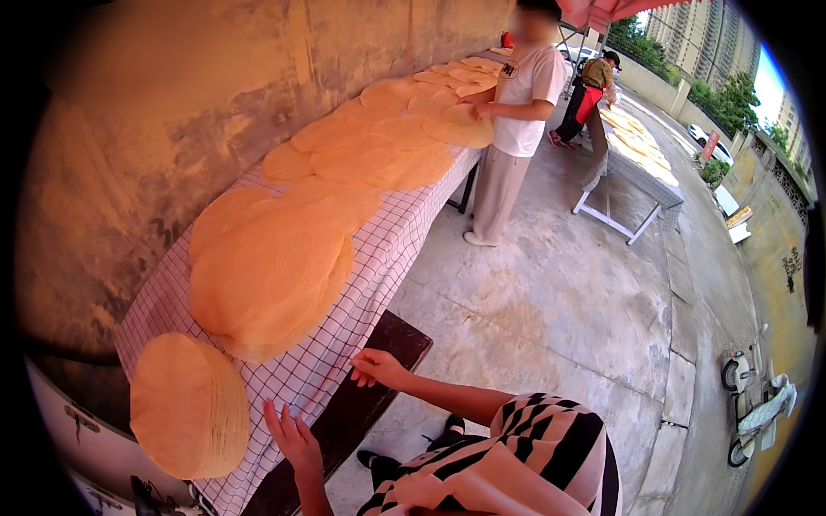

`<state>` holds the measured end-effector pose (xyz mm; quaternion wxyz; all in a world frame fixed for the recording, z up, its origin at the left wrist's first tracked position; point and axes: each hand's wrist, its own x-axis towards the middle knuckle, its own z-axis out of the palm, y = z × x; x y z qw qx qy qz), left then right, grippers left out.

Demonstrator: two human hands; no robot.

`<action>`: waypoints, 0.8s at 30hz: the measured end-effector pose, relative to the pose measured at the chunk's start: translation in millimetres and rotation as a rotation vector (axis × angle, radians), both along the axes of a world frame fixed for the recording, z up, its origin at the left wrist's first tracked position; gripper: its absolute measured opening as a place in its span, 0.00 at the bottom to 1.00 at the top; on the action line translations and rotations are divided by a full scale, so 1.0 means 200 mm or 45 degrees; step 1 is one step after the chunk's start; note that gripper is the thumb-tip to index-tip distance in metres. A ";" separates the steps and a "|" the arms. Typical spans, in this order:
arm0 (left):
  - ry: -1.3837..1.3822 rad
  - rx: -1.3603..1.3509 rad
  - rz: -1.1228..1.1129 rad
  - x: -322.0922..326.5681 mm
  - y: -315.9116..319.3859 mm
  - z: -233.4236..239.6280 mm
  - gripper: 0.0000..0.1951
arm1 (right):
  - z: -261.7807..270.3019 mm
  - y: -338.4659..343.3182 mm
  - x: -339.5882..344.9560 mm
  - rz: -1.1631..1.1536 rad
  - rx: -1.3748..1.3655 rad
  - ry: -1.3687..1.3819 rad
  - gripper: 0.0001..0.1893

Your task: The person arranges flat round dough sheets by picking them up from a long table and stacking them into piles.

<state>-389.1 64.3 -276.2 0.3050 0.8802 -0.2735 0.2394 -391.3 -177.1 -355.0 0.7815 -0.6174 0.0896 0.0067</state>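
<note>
My left hand (293,433) is raised over the edge of a checked tablecloth (361,284), fingers apart, with nothing in it. Just to its left a thick, neat stack of thin round flatbreads (187,406) stands at the near end of the long table. My right hand (377,369) hovers by the table's edge, above a dark bench, its fingers loosely curled and empty. Beyond both hands lies a wide pile of overlapping round flatbreads (271,277), and more flatbread sheets (387,148) spread along the table towards its far end.
A stained wall (161,161) runs along the table's far side. The dark bench (361,400) borders the near side. Farther up, a person (523,97) holds a flatbread. Another person (590,97) bends at a second table (639,168) bearing flatbreads. Scooters (748,400) stand at right.
</note>
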 end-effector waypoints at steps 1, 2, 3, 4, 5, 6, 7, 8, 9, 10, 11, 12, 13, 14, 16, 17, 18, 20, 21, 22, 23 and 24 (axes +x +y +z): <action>0.118 -0.029 -0.082 -0.05 -0.14 -0.03 0.13 | -0.01 -0.12 -0.15 -0.044 0.030 0.067 0.09; 0.087 0.028 -0.157 -0.07 -0.27 -0.07 0.13 | -0.01 -0.26 -0.27 -0.094 0.011 0.121 0.09; 0.070 0.087 -0.239 -0.10 -0.40 -0.11 0.13 | -0.02 -0.38 -0.41 -0.149 -0.005 0.188 0.09; 0.068 0.106 -0.302 -0.11 -0.52 -0.13 0.12 | -0.07 -0.49 -0.51 -0.226 0.006 0.222 0.09; 0.076 0.117 -0.366 -0.14 -0.64 -0.14 0.11 | -0.12 -0.60 -0.62 -0.302 0.009 0.267 0.09; 0.082 0.112 -0.435 -0.16 -0.76 -0.16 0.10 | -0.15 -0.70 -0.72 -0.395 -0.024 0.302 0.09; 0.089 0.107 -0.497 -0.17 -0.87 -0.17 0.10 | -0.18 -0.80 -0.82 -0.481 -0.059 0.336 0.09; 0.036 0.103 -0.562 -0.18 -0.96 -0.18 0.09 | -0.20 -0.88 -0.89 -0.546 -0.099 0.381 0.09; -0.012 0.101 -0.620 -0.19 -1.04 -0.19 0.09 | -0.23 -0.95 -0.96 -0.602 -0.140 0.428 0.09; -0.061 0.140 -0.654 -0.20 -1.11 -0.17 0.09 | -0.27 -1.01 -1.03 -0.665 -0.146 0.444 0.09; -0.105 0.182 -0.681 -0.19 -1.16 -0.15 0.09 | -0.32 -1.07 -1.10 -0.717 -0.154 0.464 0.08; -0.082 0.181 -0.690 -0.17 -1.20 -0.18 0.09 | -0.35 -1.13 -1.15 -0.768 -0.149 0.467 0.09; -0.062 0.180 -0.698 -0.13 -1.21 -0.22 0.08 | -0.39 -1.18 -1.19 -0.821 -0.145 0.466 0.09; -0.059 0.161 -0.654 -0.07 -1.21 -0.23 0.07 | -0.41 -1.24 -1.23 -0.858 -0.139 0.472 0.09; -0.077 0.170 -0.526 0.11 -1.20 -0.25 0.05 | -0.42 -1.33 -1.24 -0.918 -0.130 0.465 0.09; -0.092 0.197 -0.446 0.24 -1.18 -0.25 0.04 | -0.42 -1.37 -1.22 -0.945 -0.125 0.457 0.09; -0.016 0.326 -0.333 0.36 -1.16 -0.21 0.03 | -0.39 -1.41 -1.19 -0.933 -0.156 0.454 0.09; -0.036 0.343 -0.098 0.59 -1.14 -0.18 0.03 | -0.35 -1.51 -1.13 -0.912 -0.210 0.415 0.09; -0.139 0.247 0.030 0.72 -1.12 -0.18 0.04 | -0.33 -1.56 -1.09 -0.898 -0.235 0.393 0.09; -0.143 0.216 0.110 0.85 -1.10 -0.18 0.05 | -0.33 -1.62 -1.04 -0.883 -0.221 0.405 0.10; -0.151 0.189 0.189 0.96 -1.07 -0.18 0.06 | -0.32 -1.68 -1.00 -0.867 -0.247 0.427 0.10; -0.124 0.218 0.262 1.03 -1.01 -0.22 0.06 | -0.31 -1.72 -0.97 -0.849 -0.272 0.454 0.10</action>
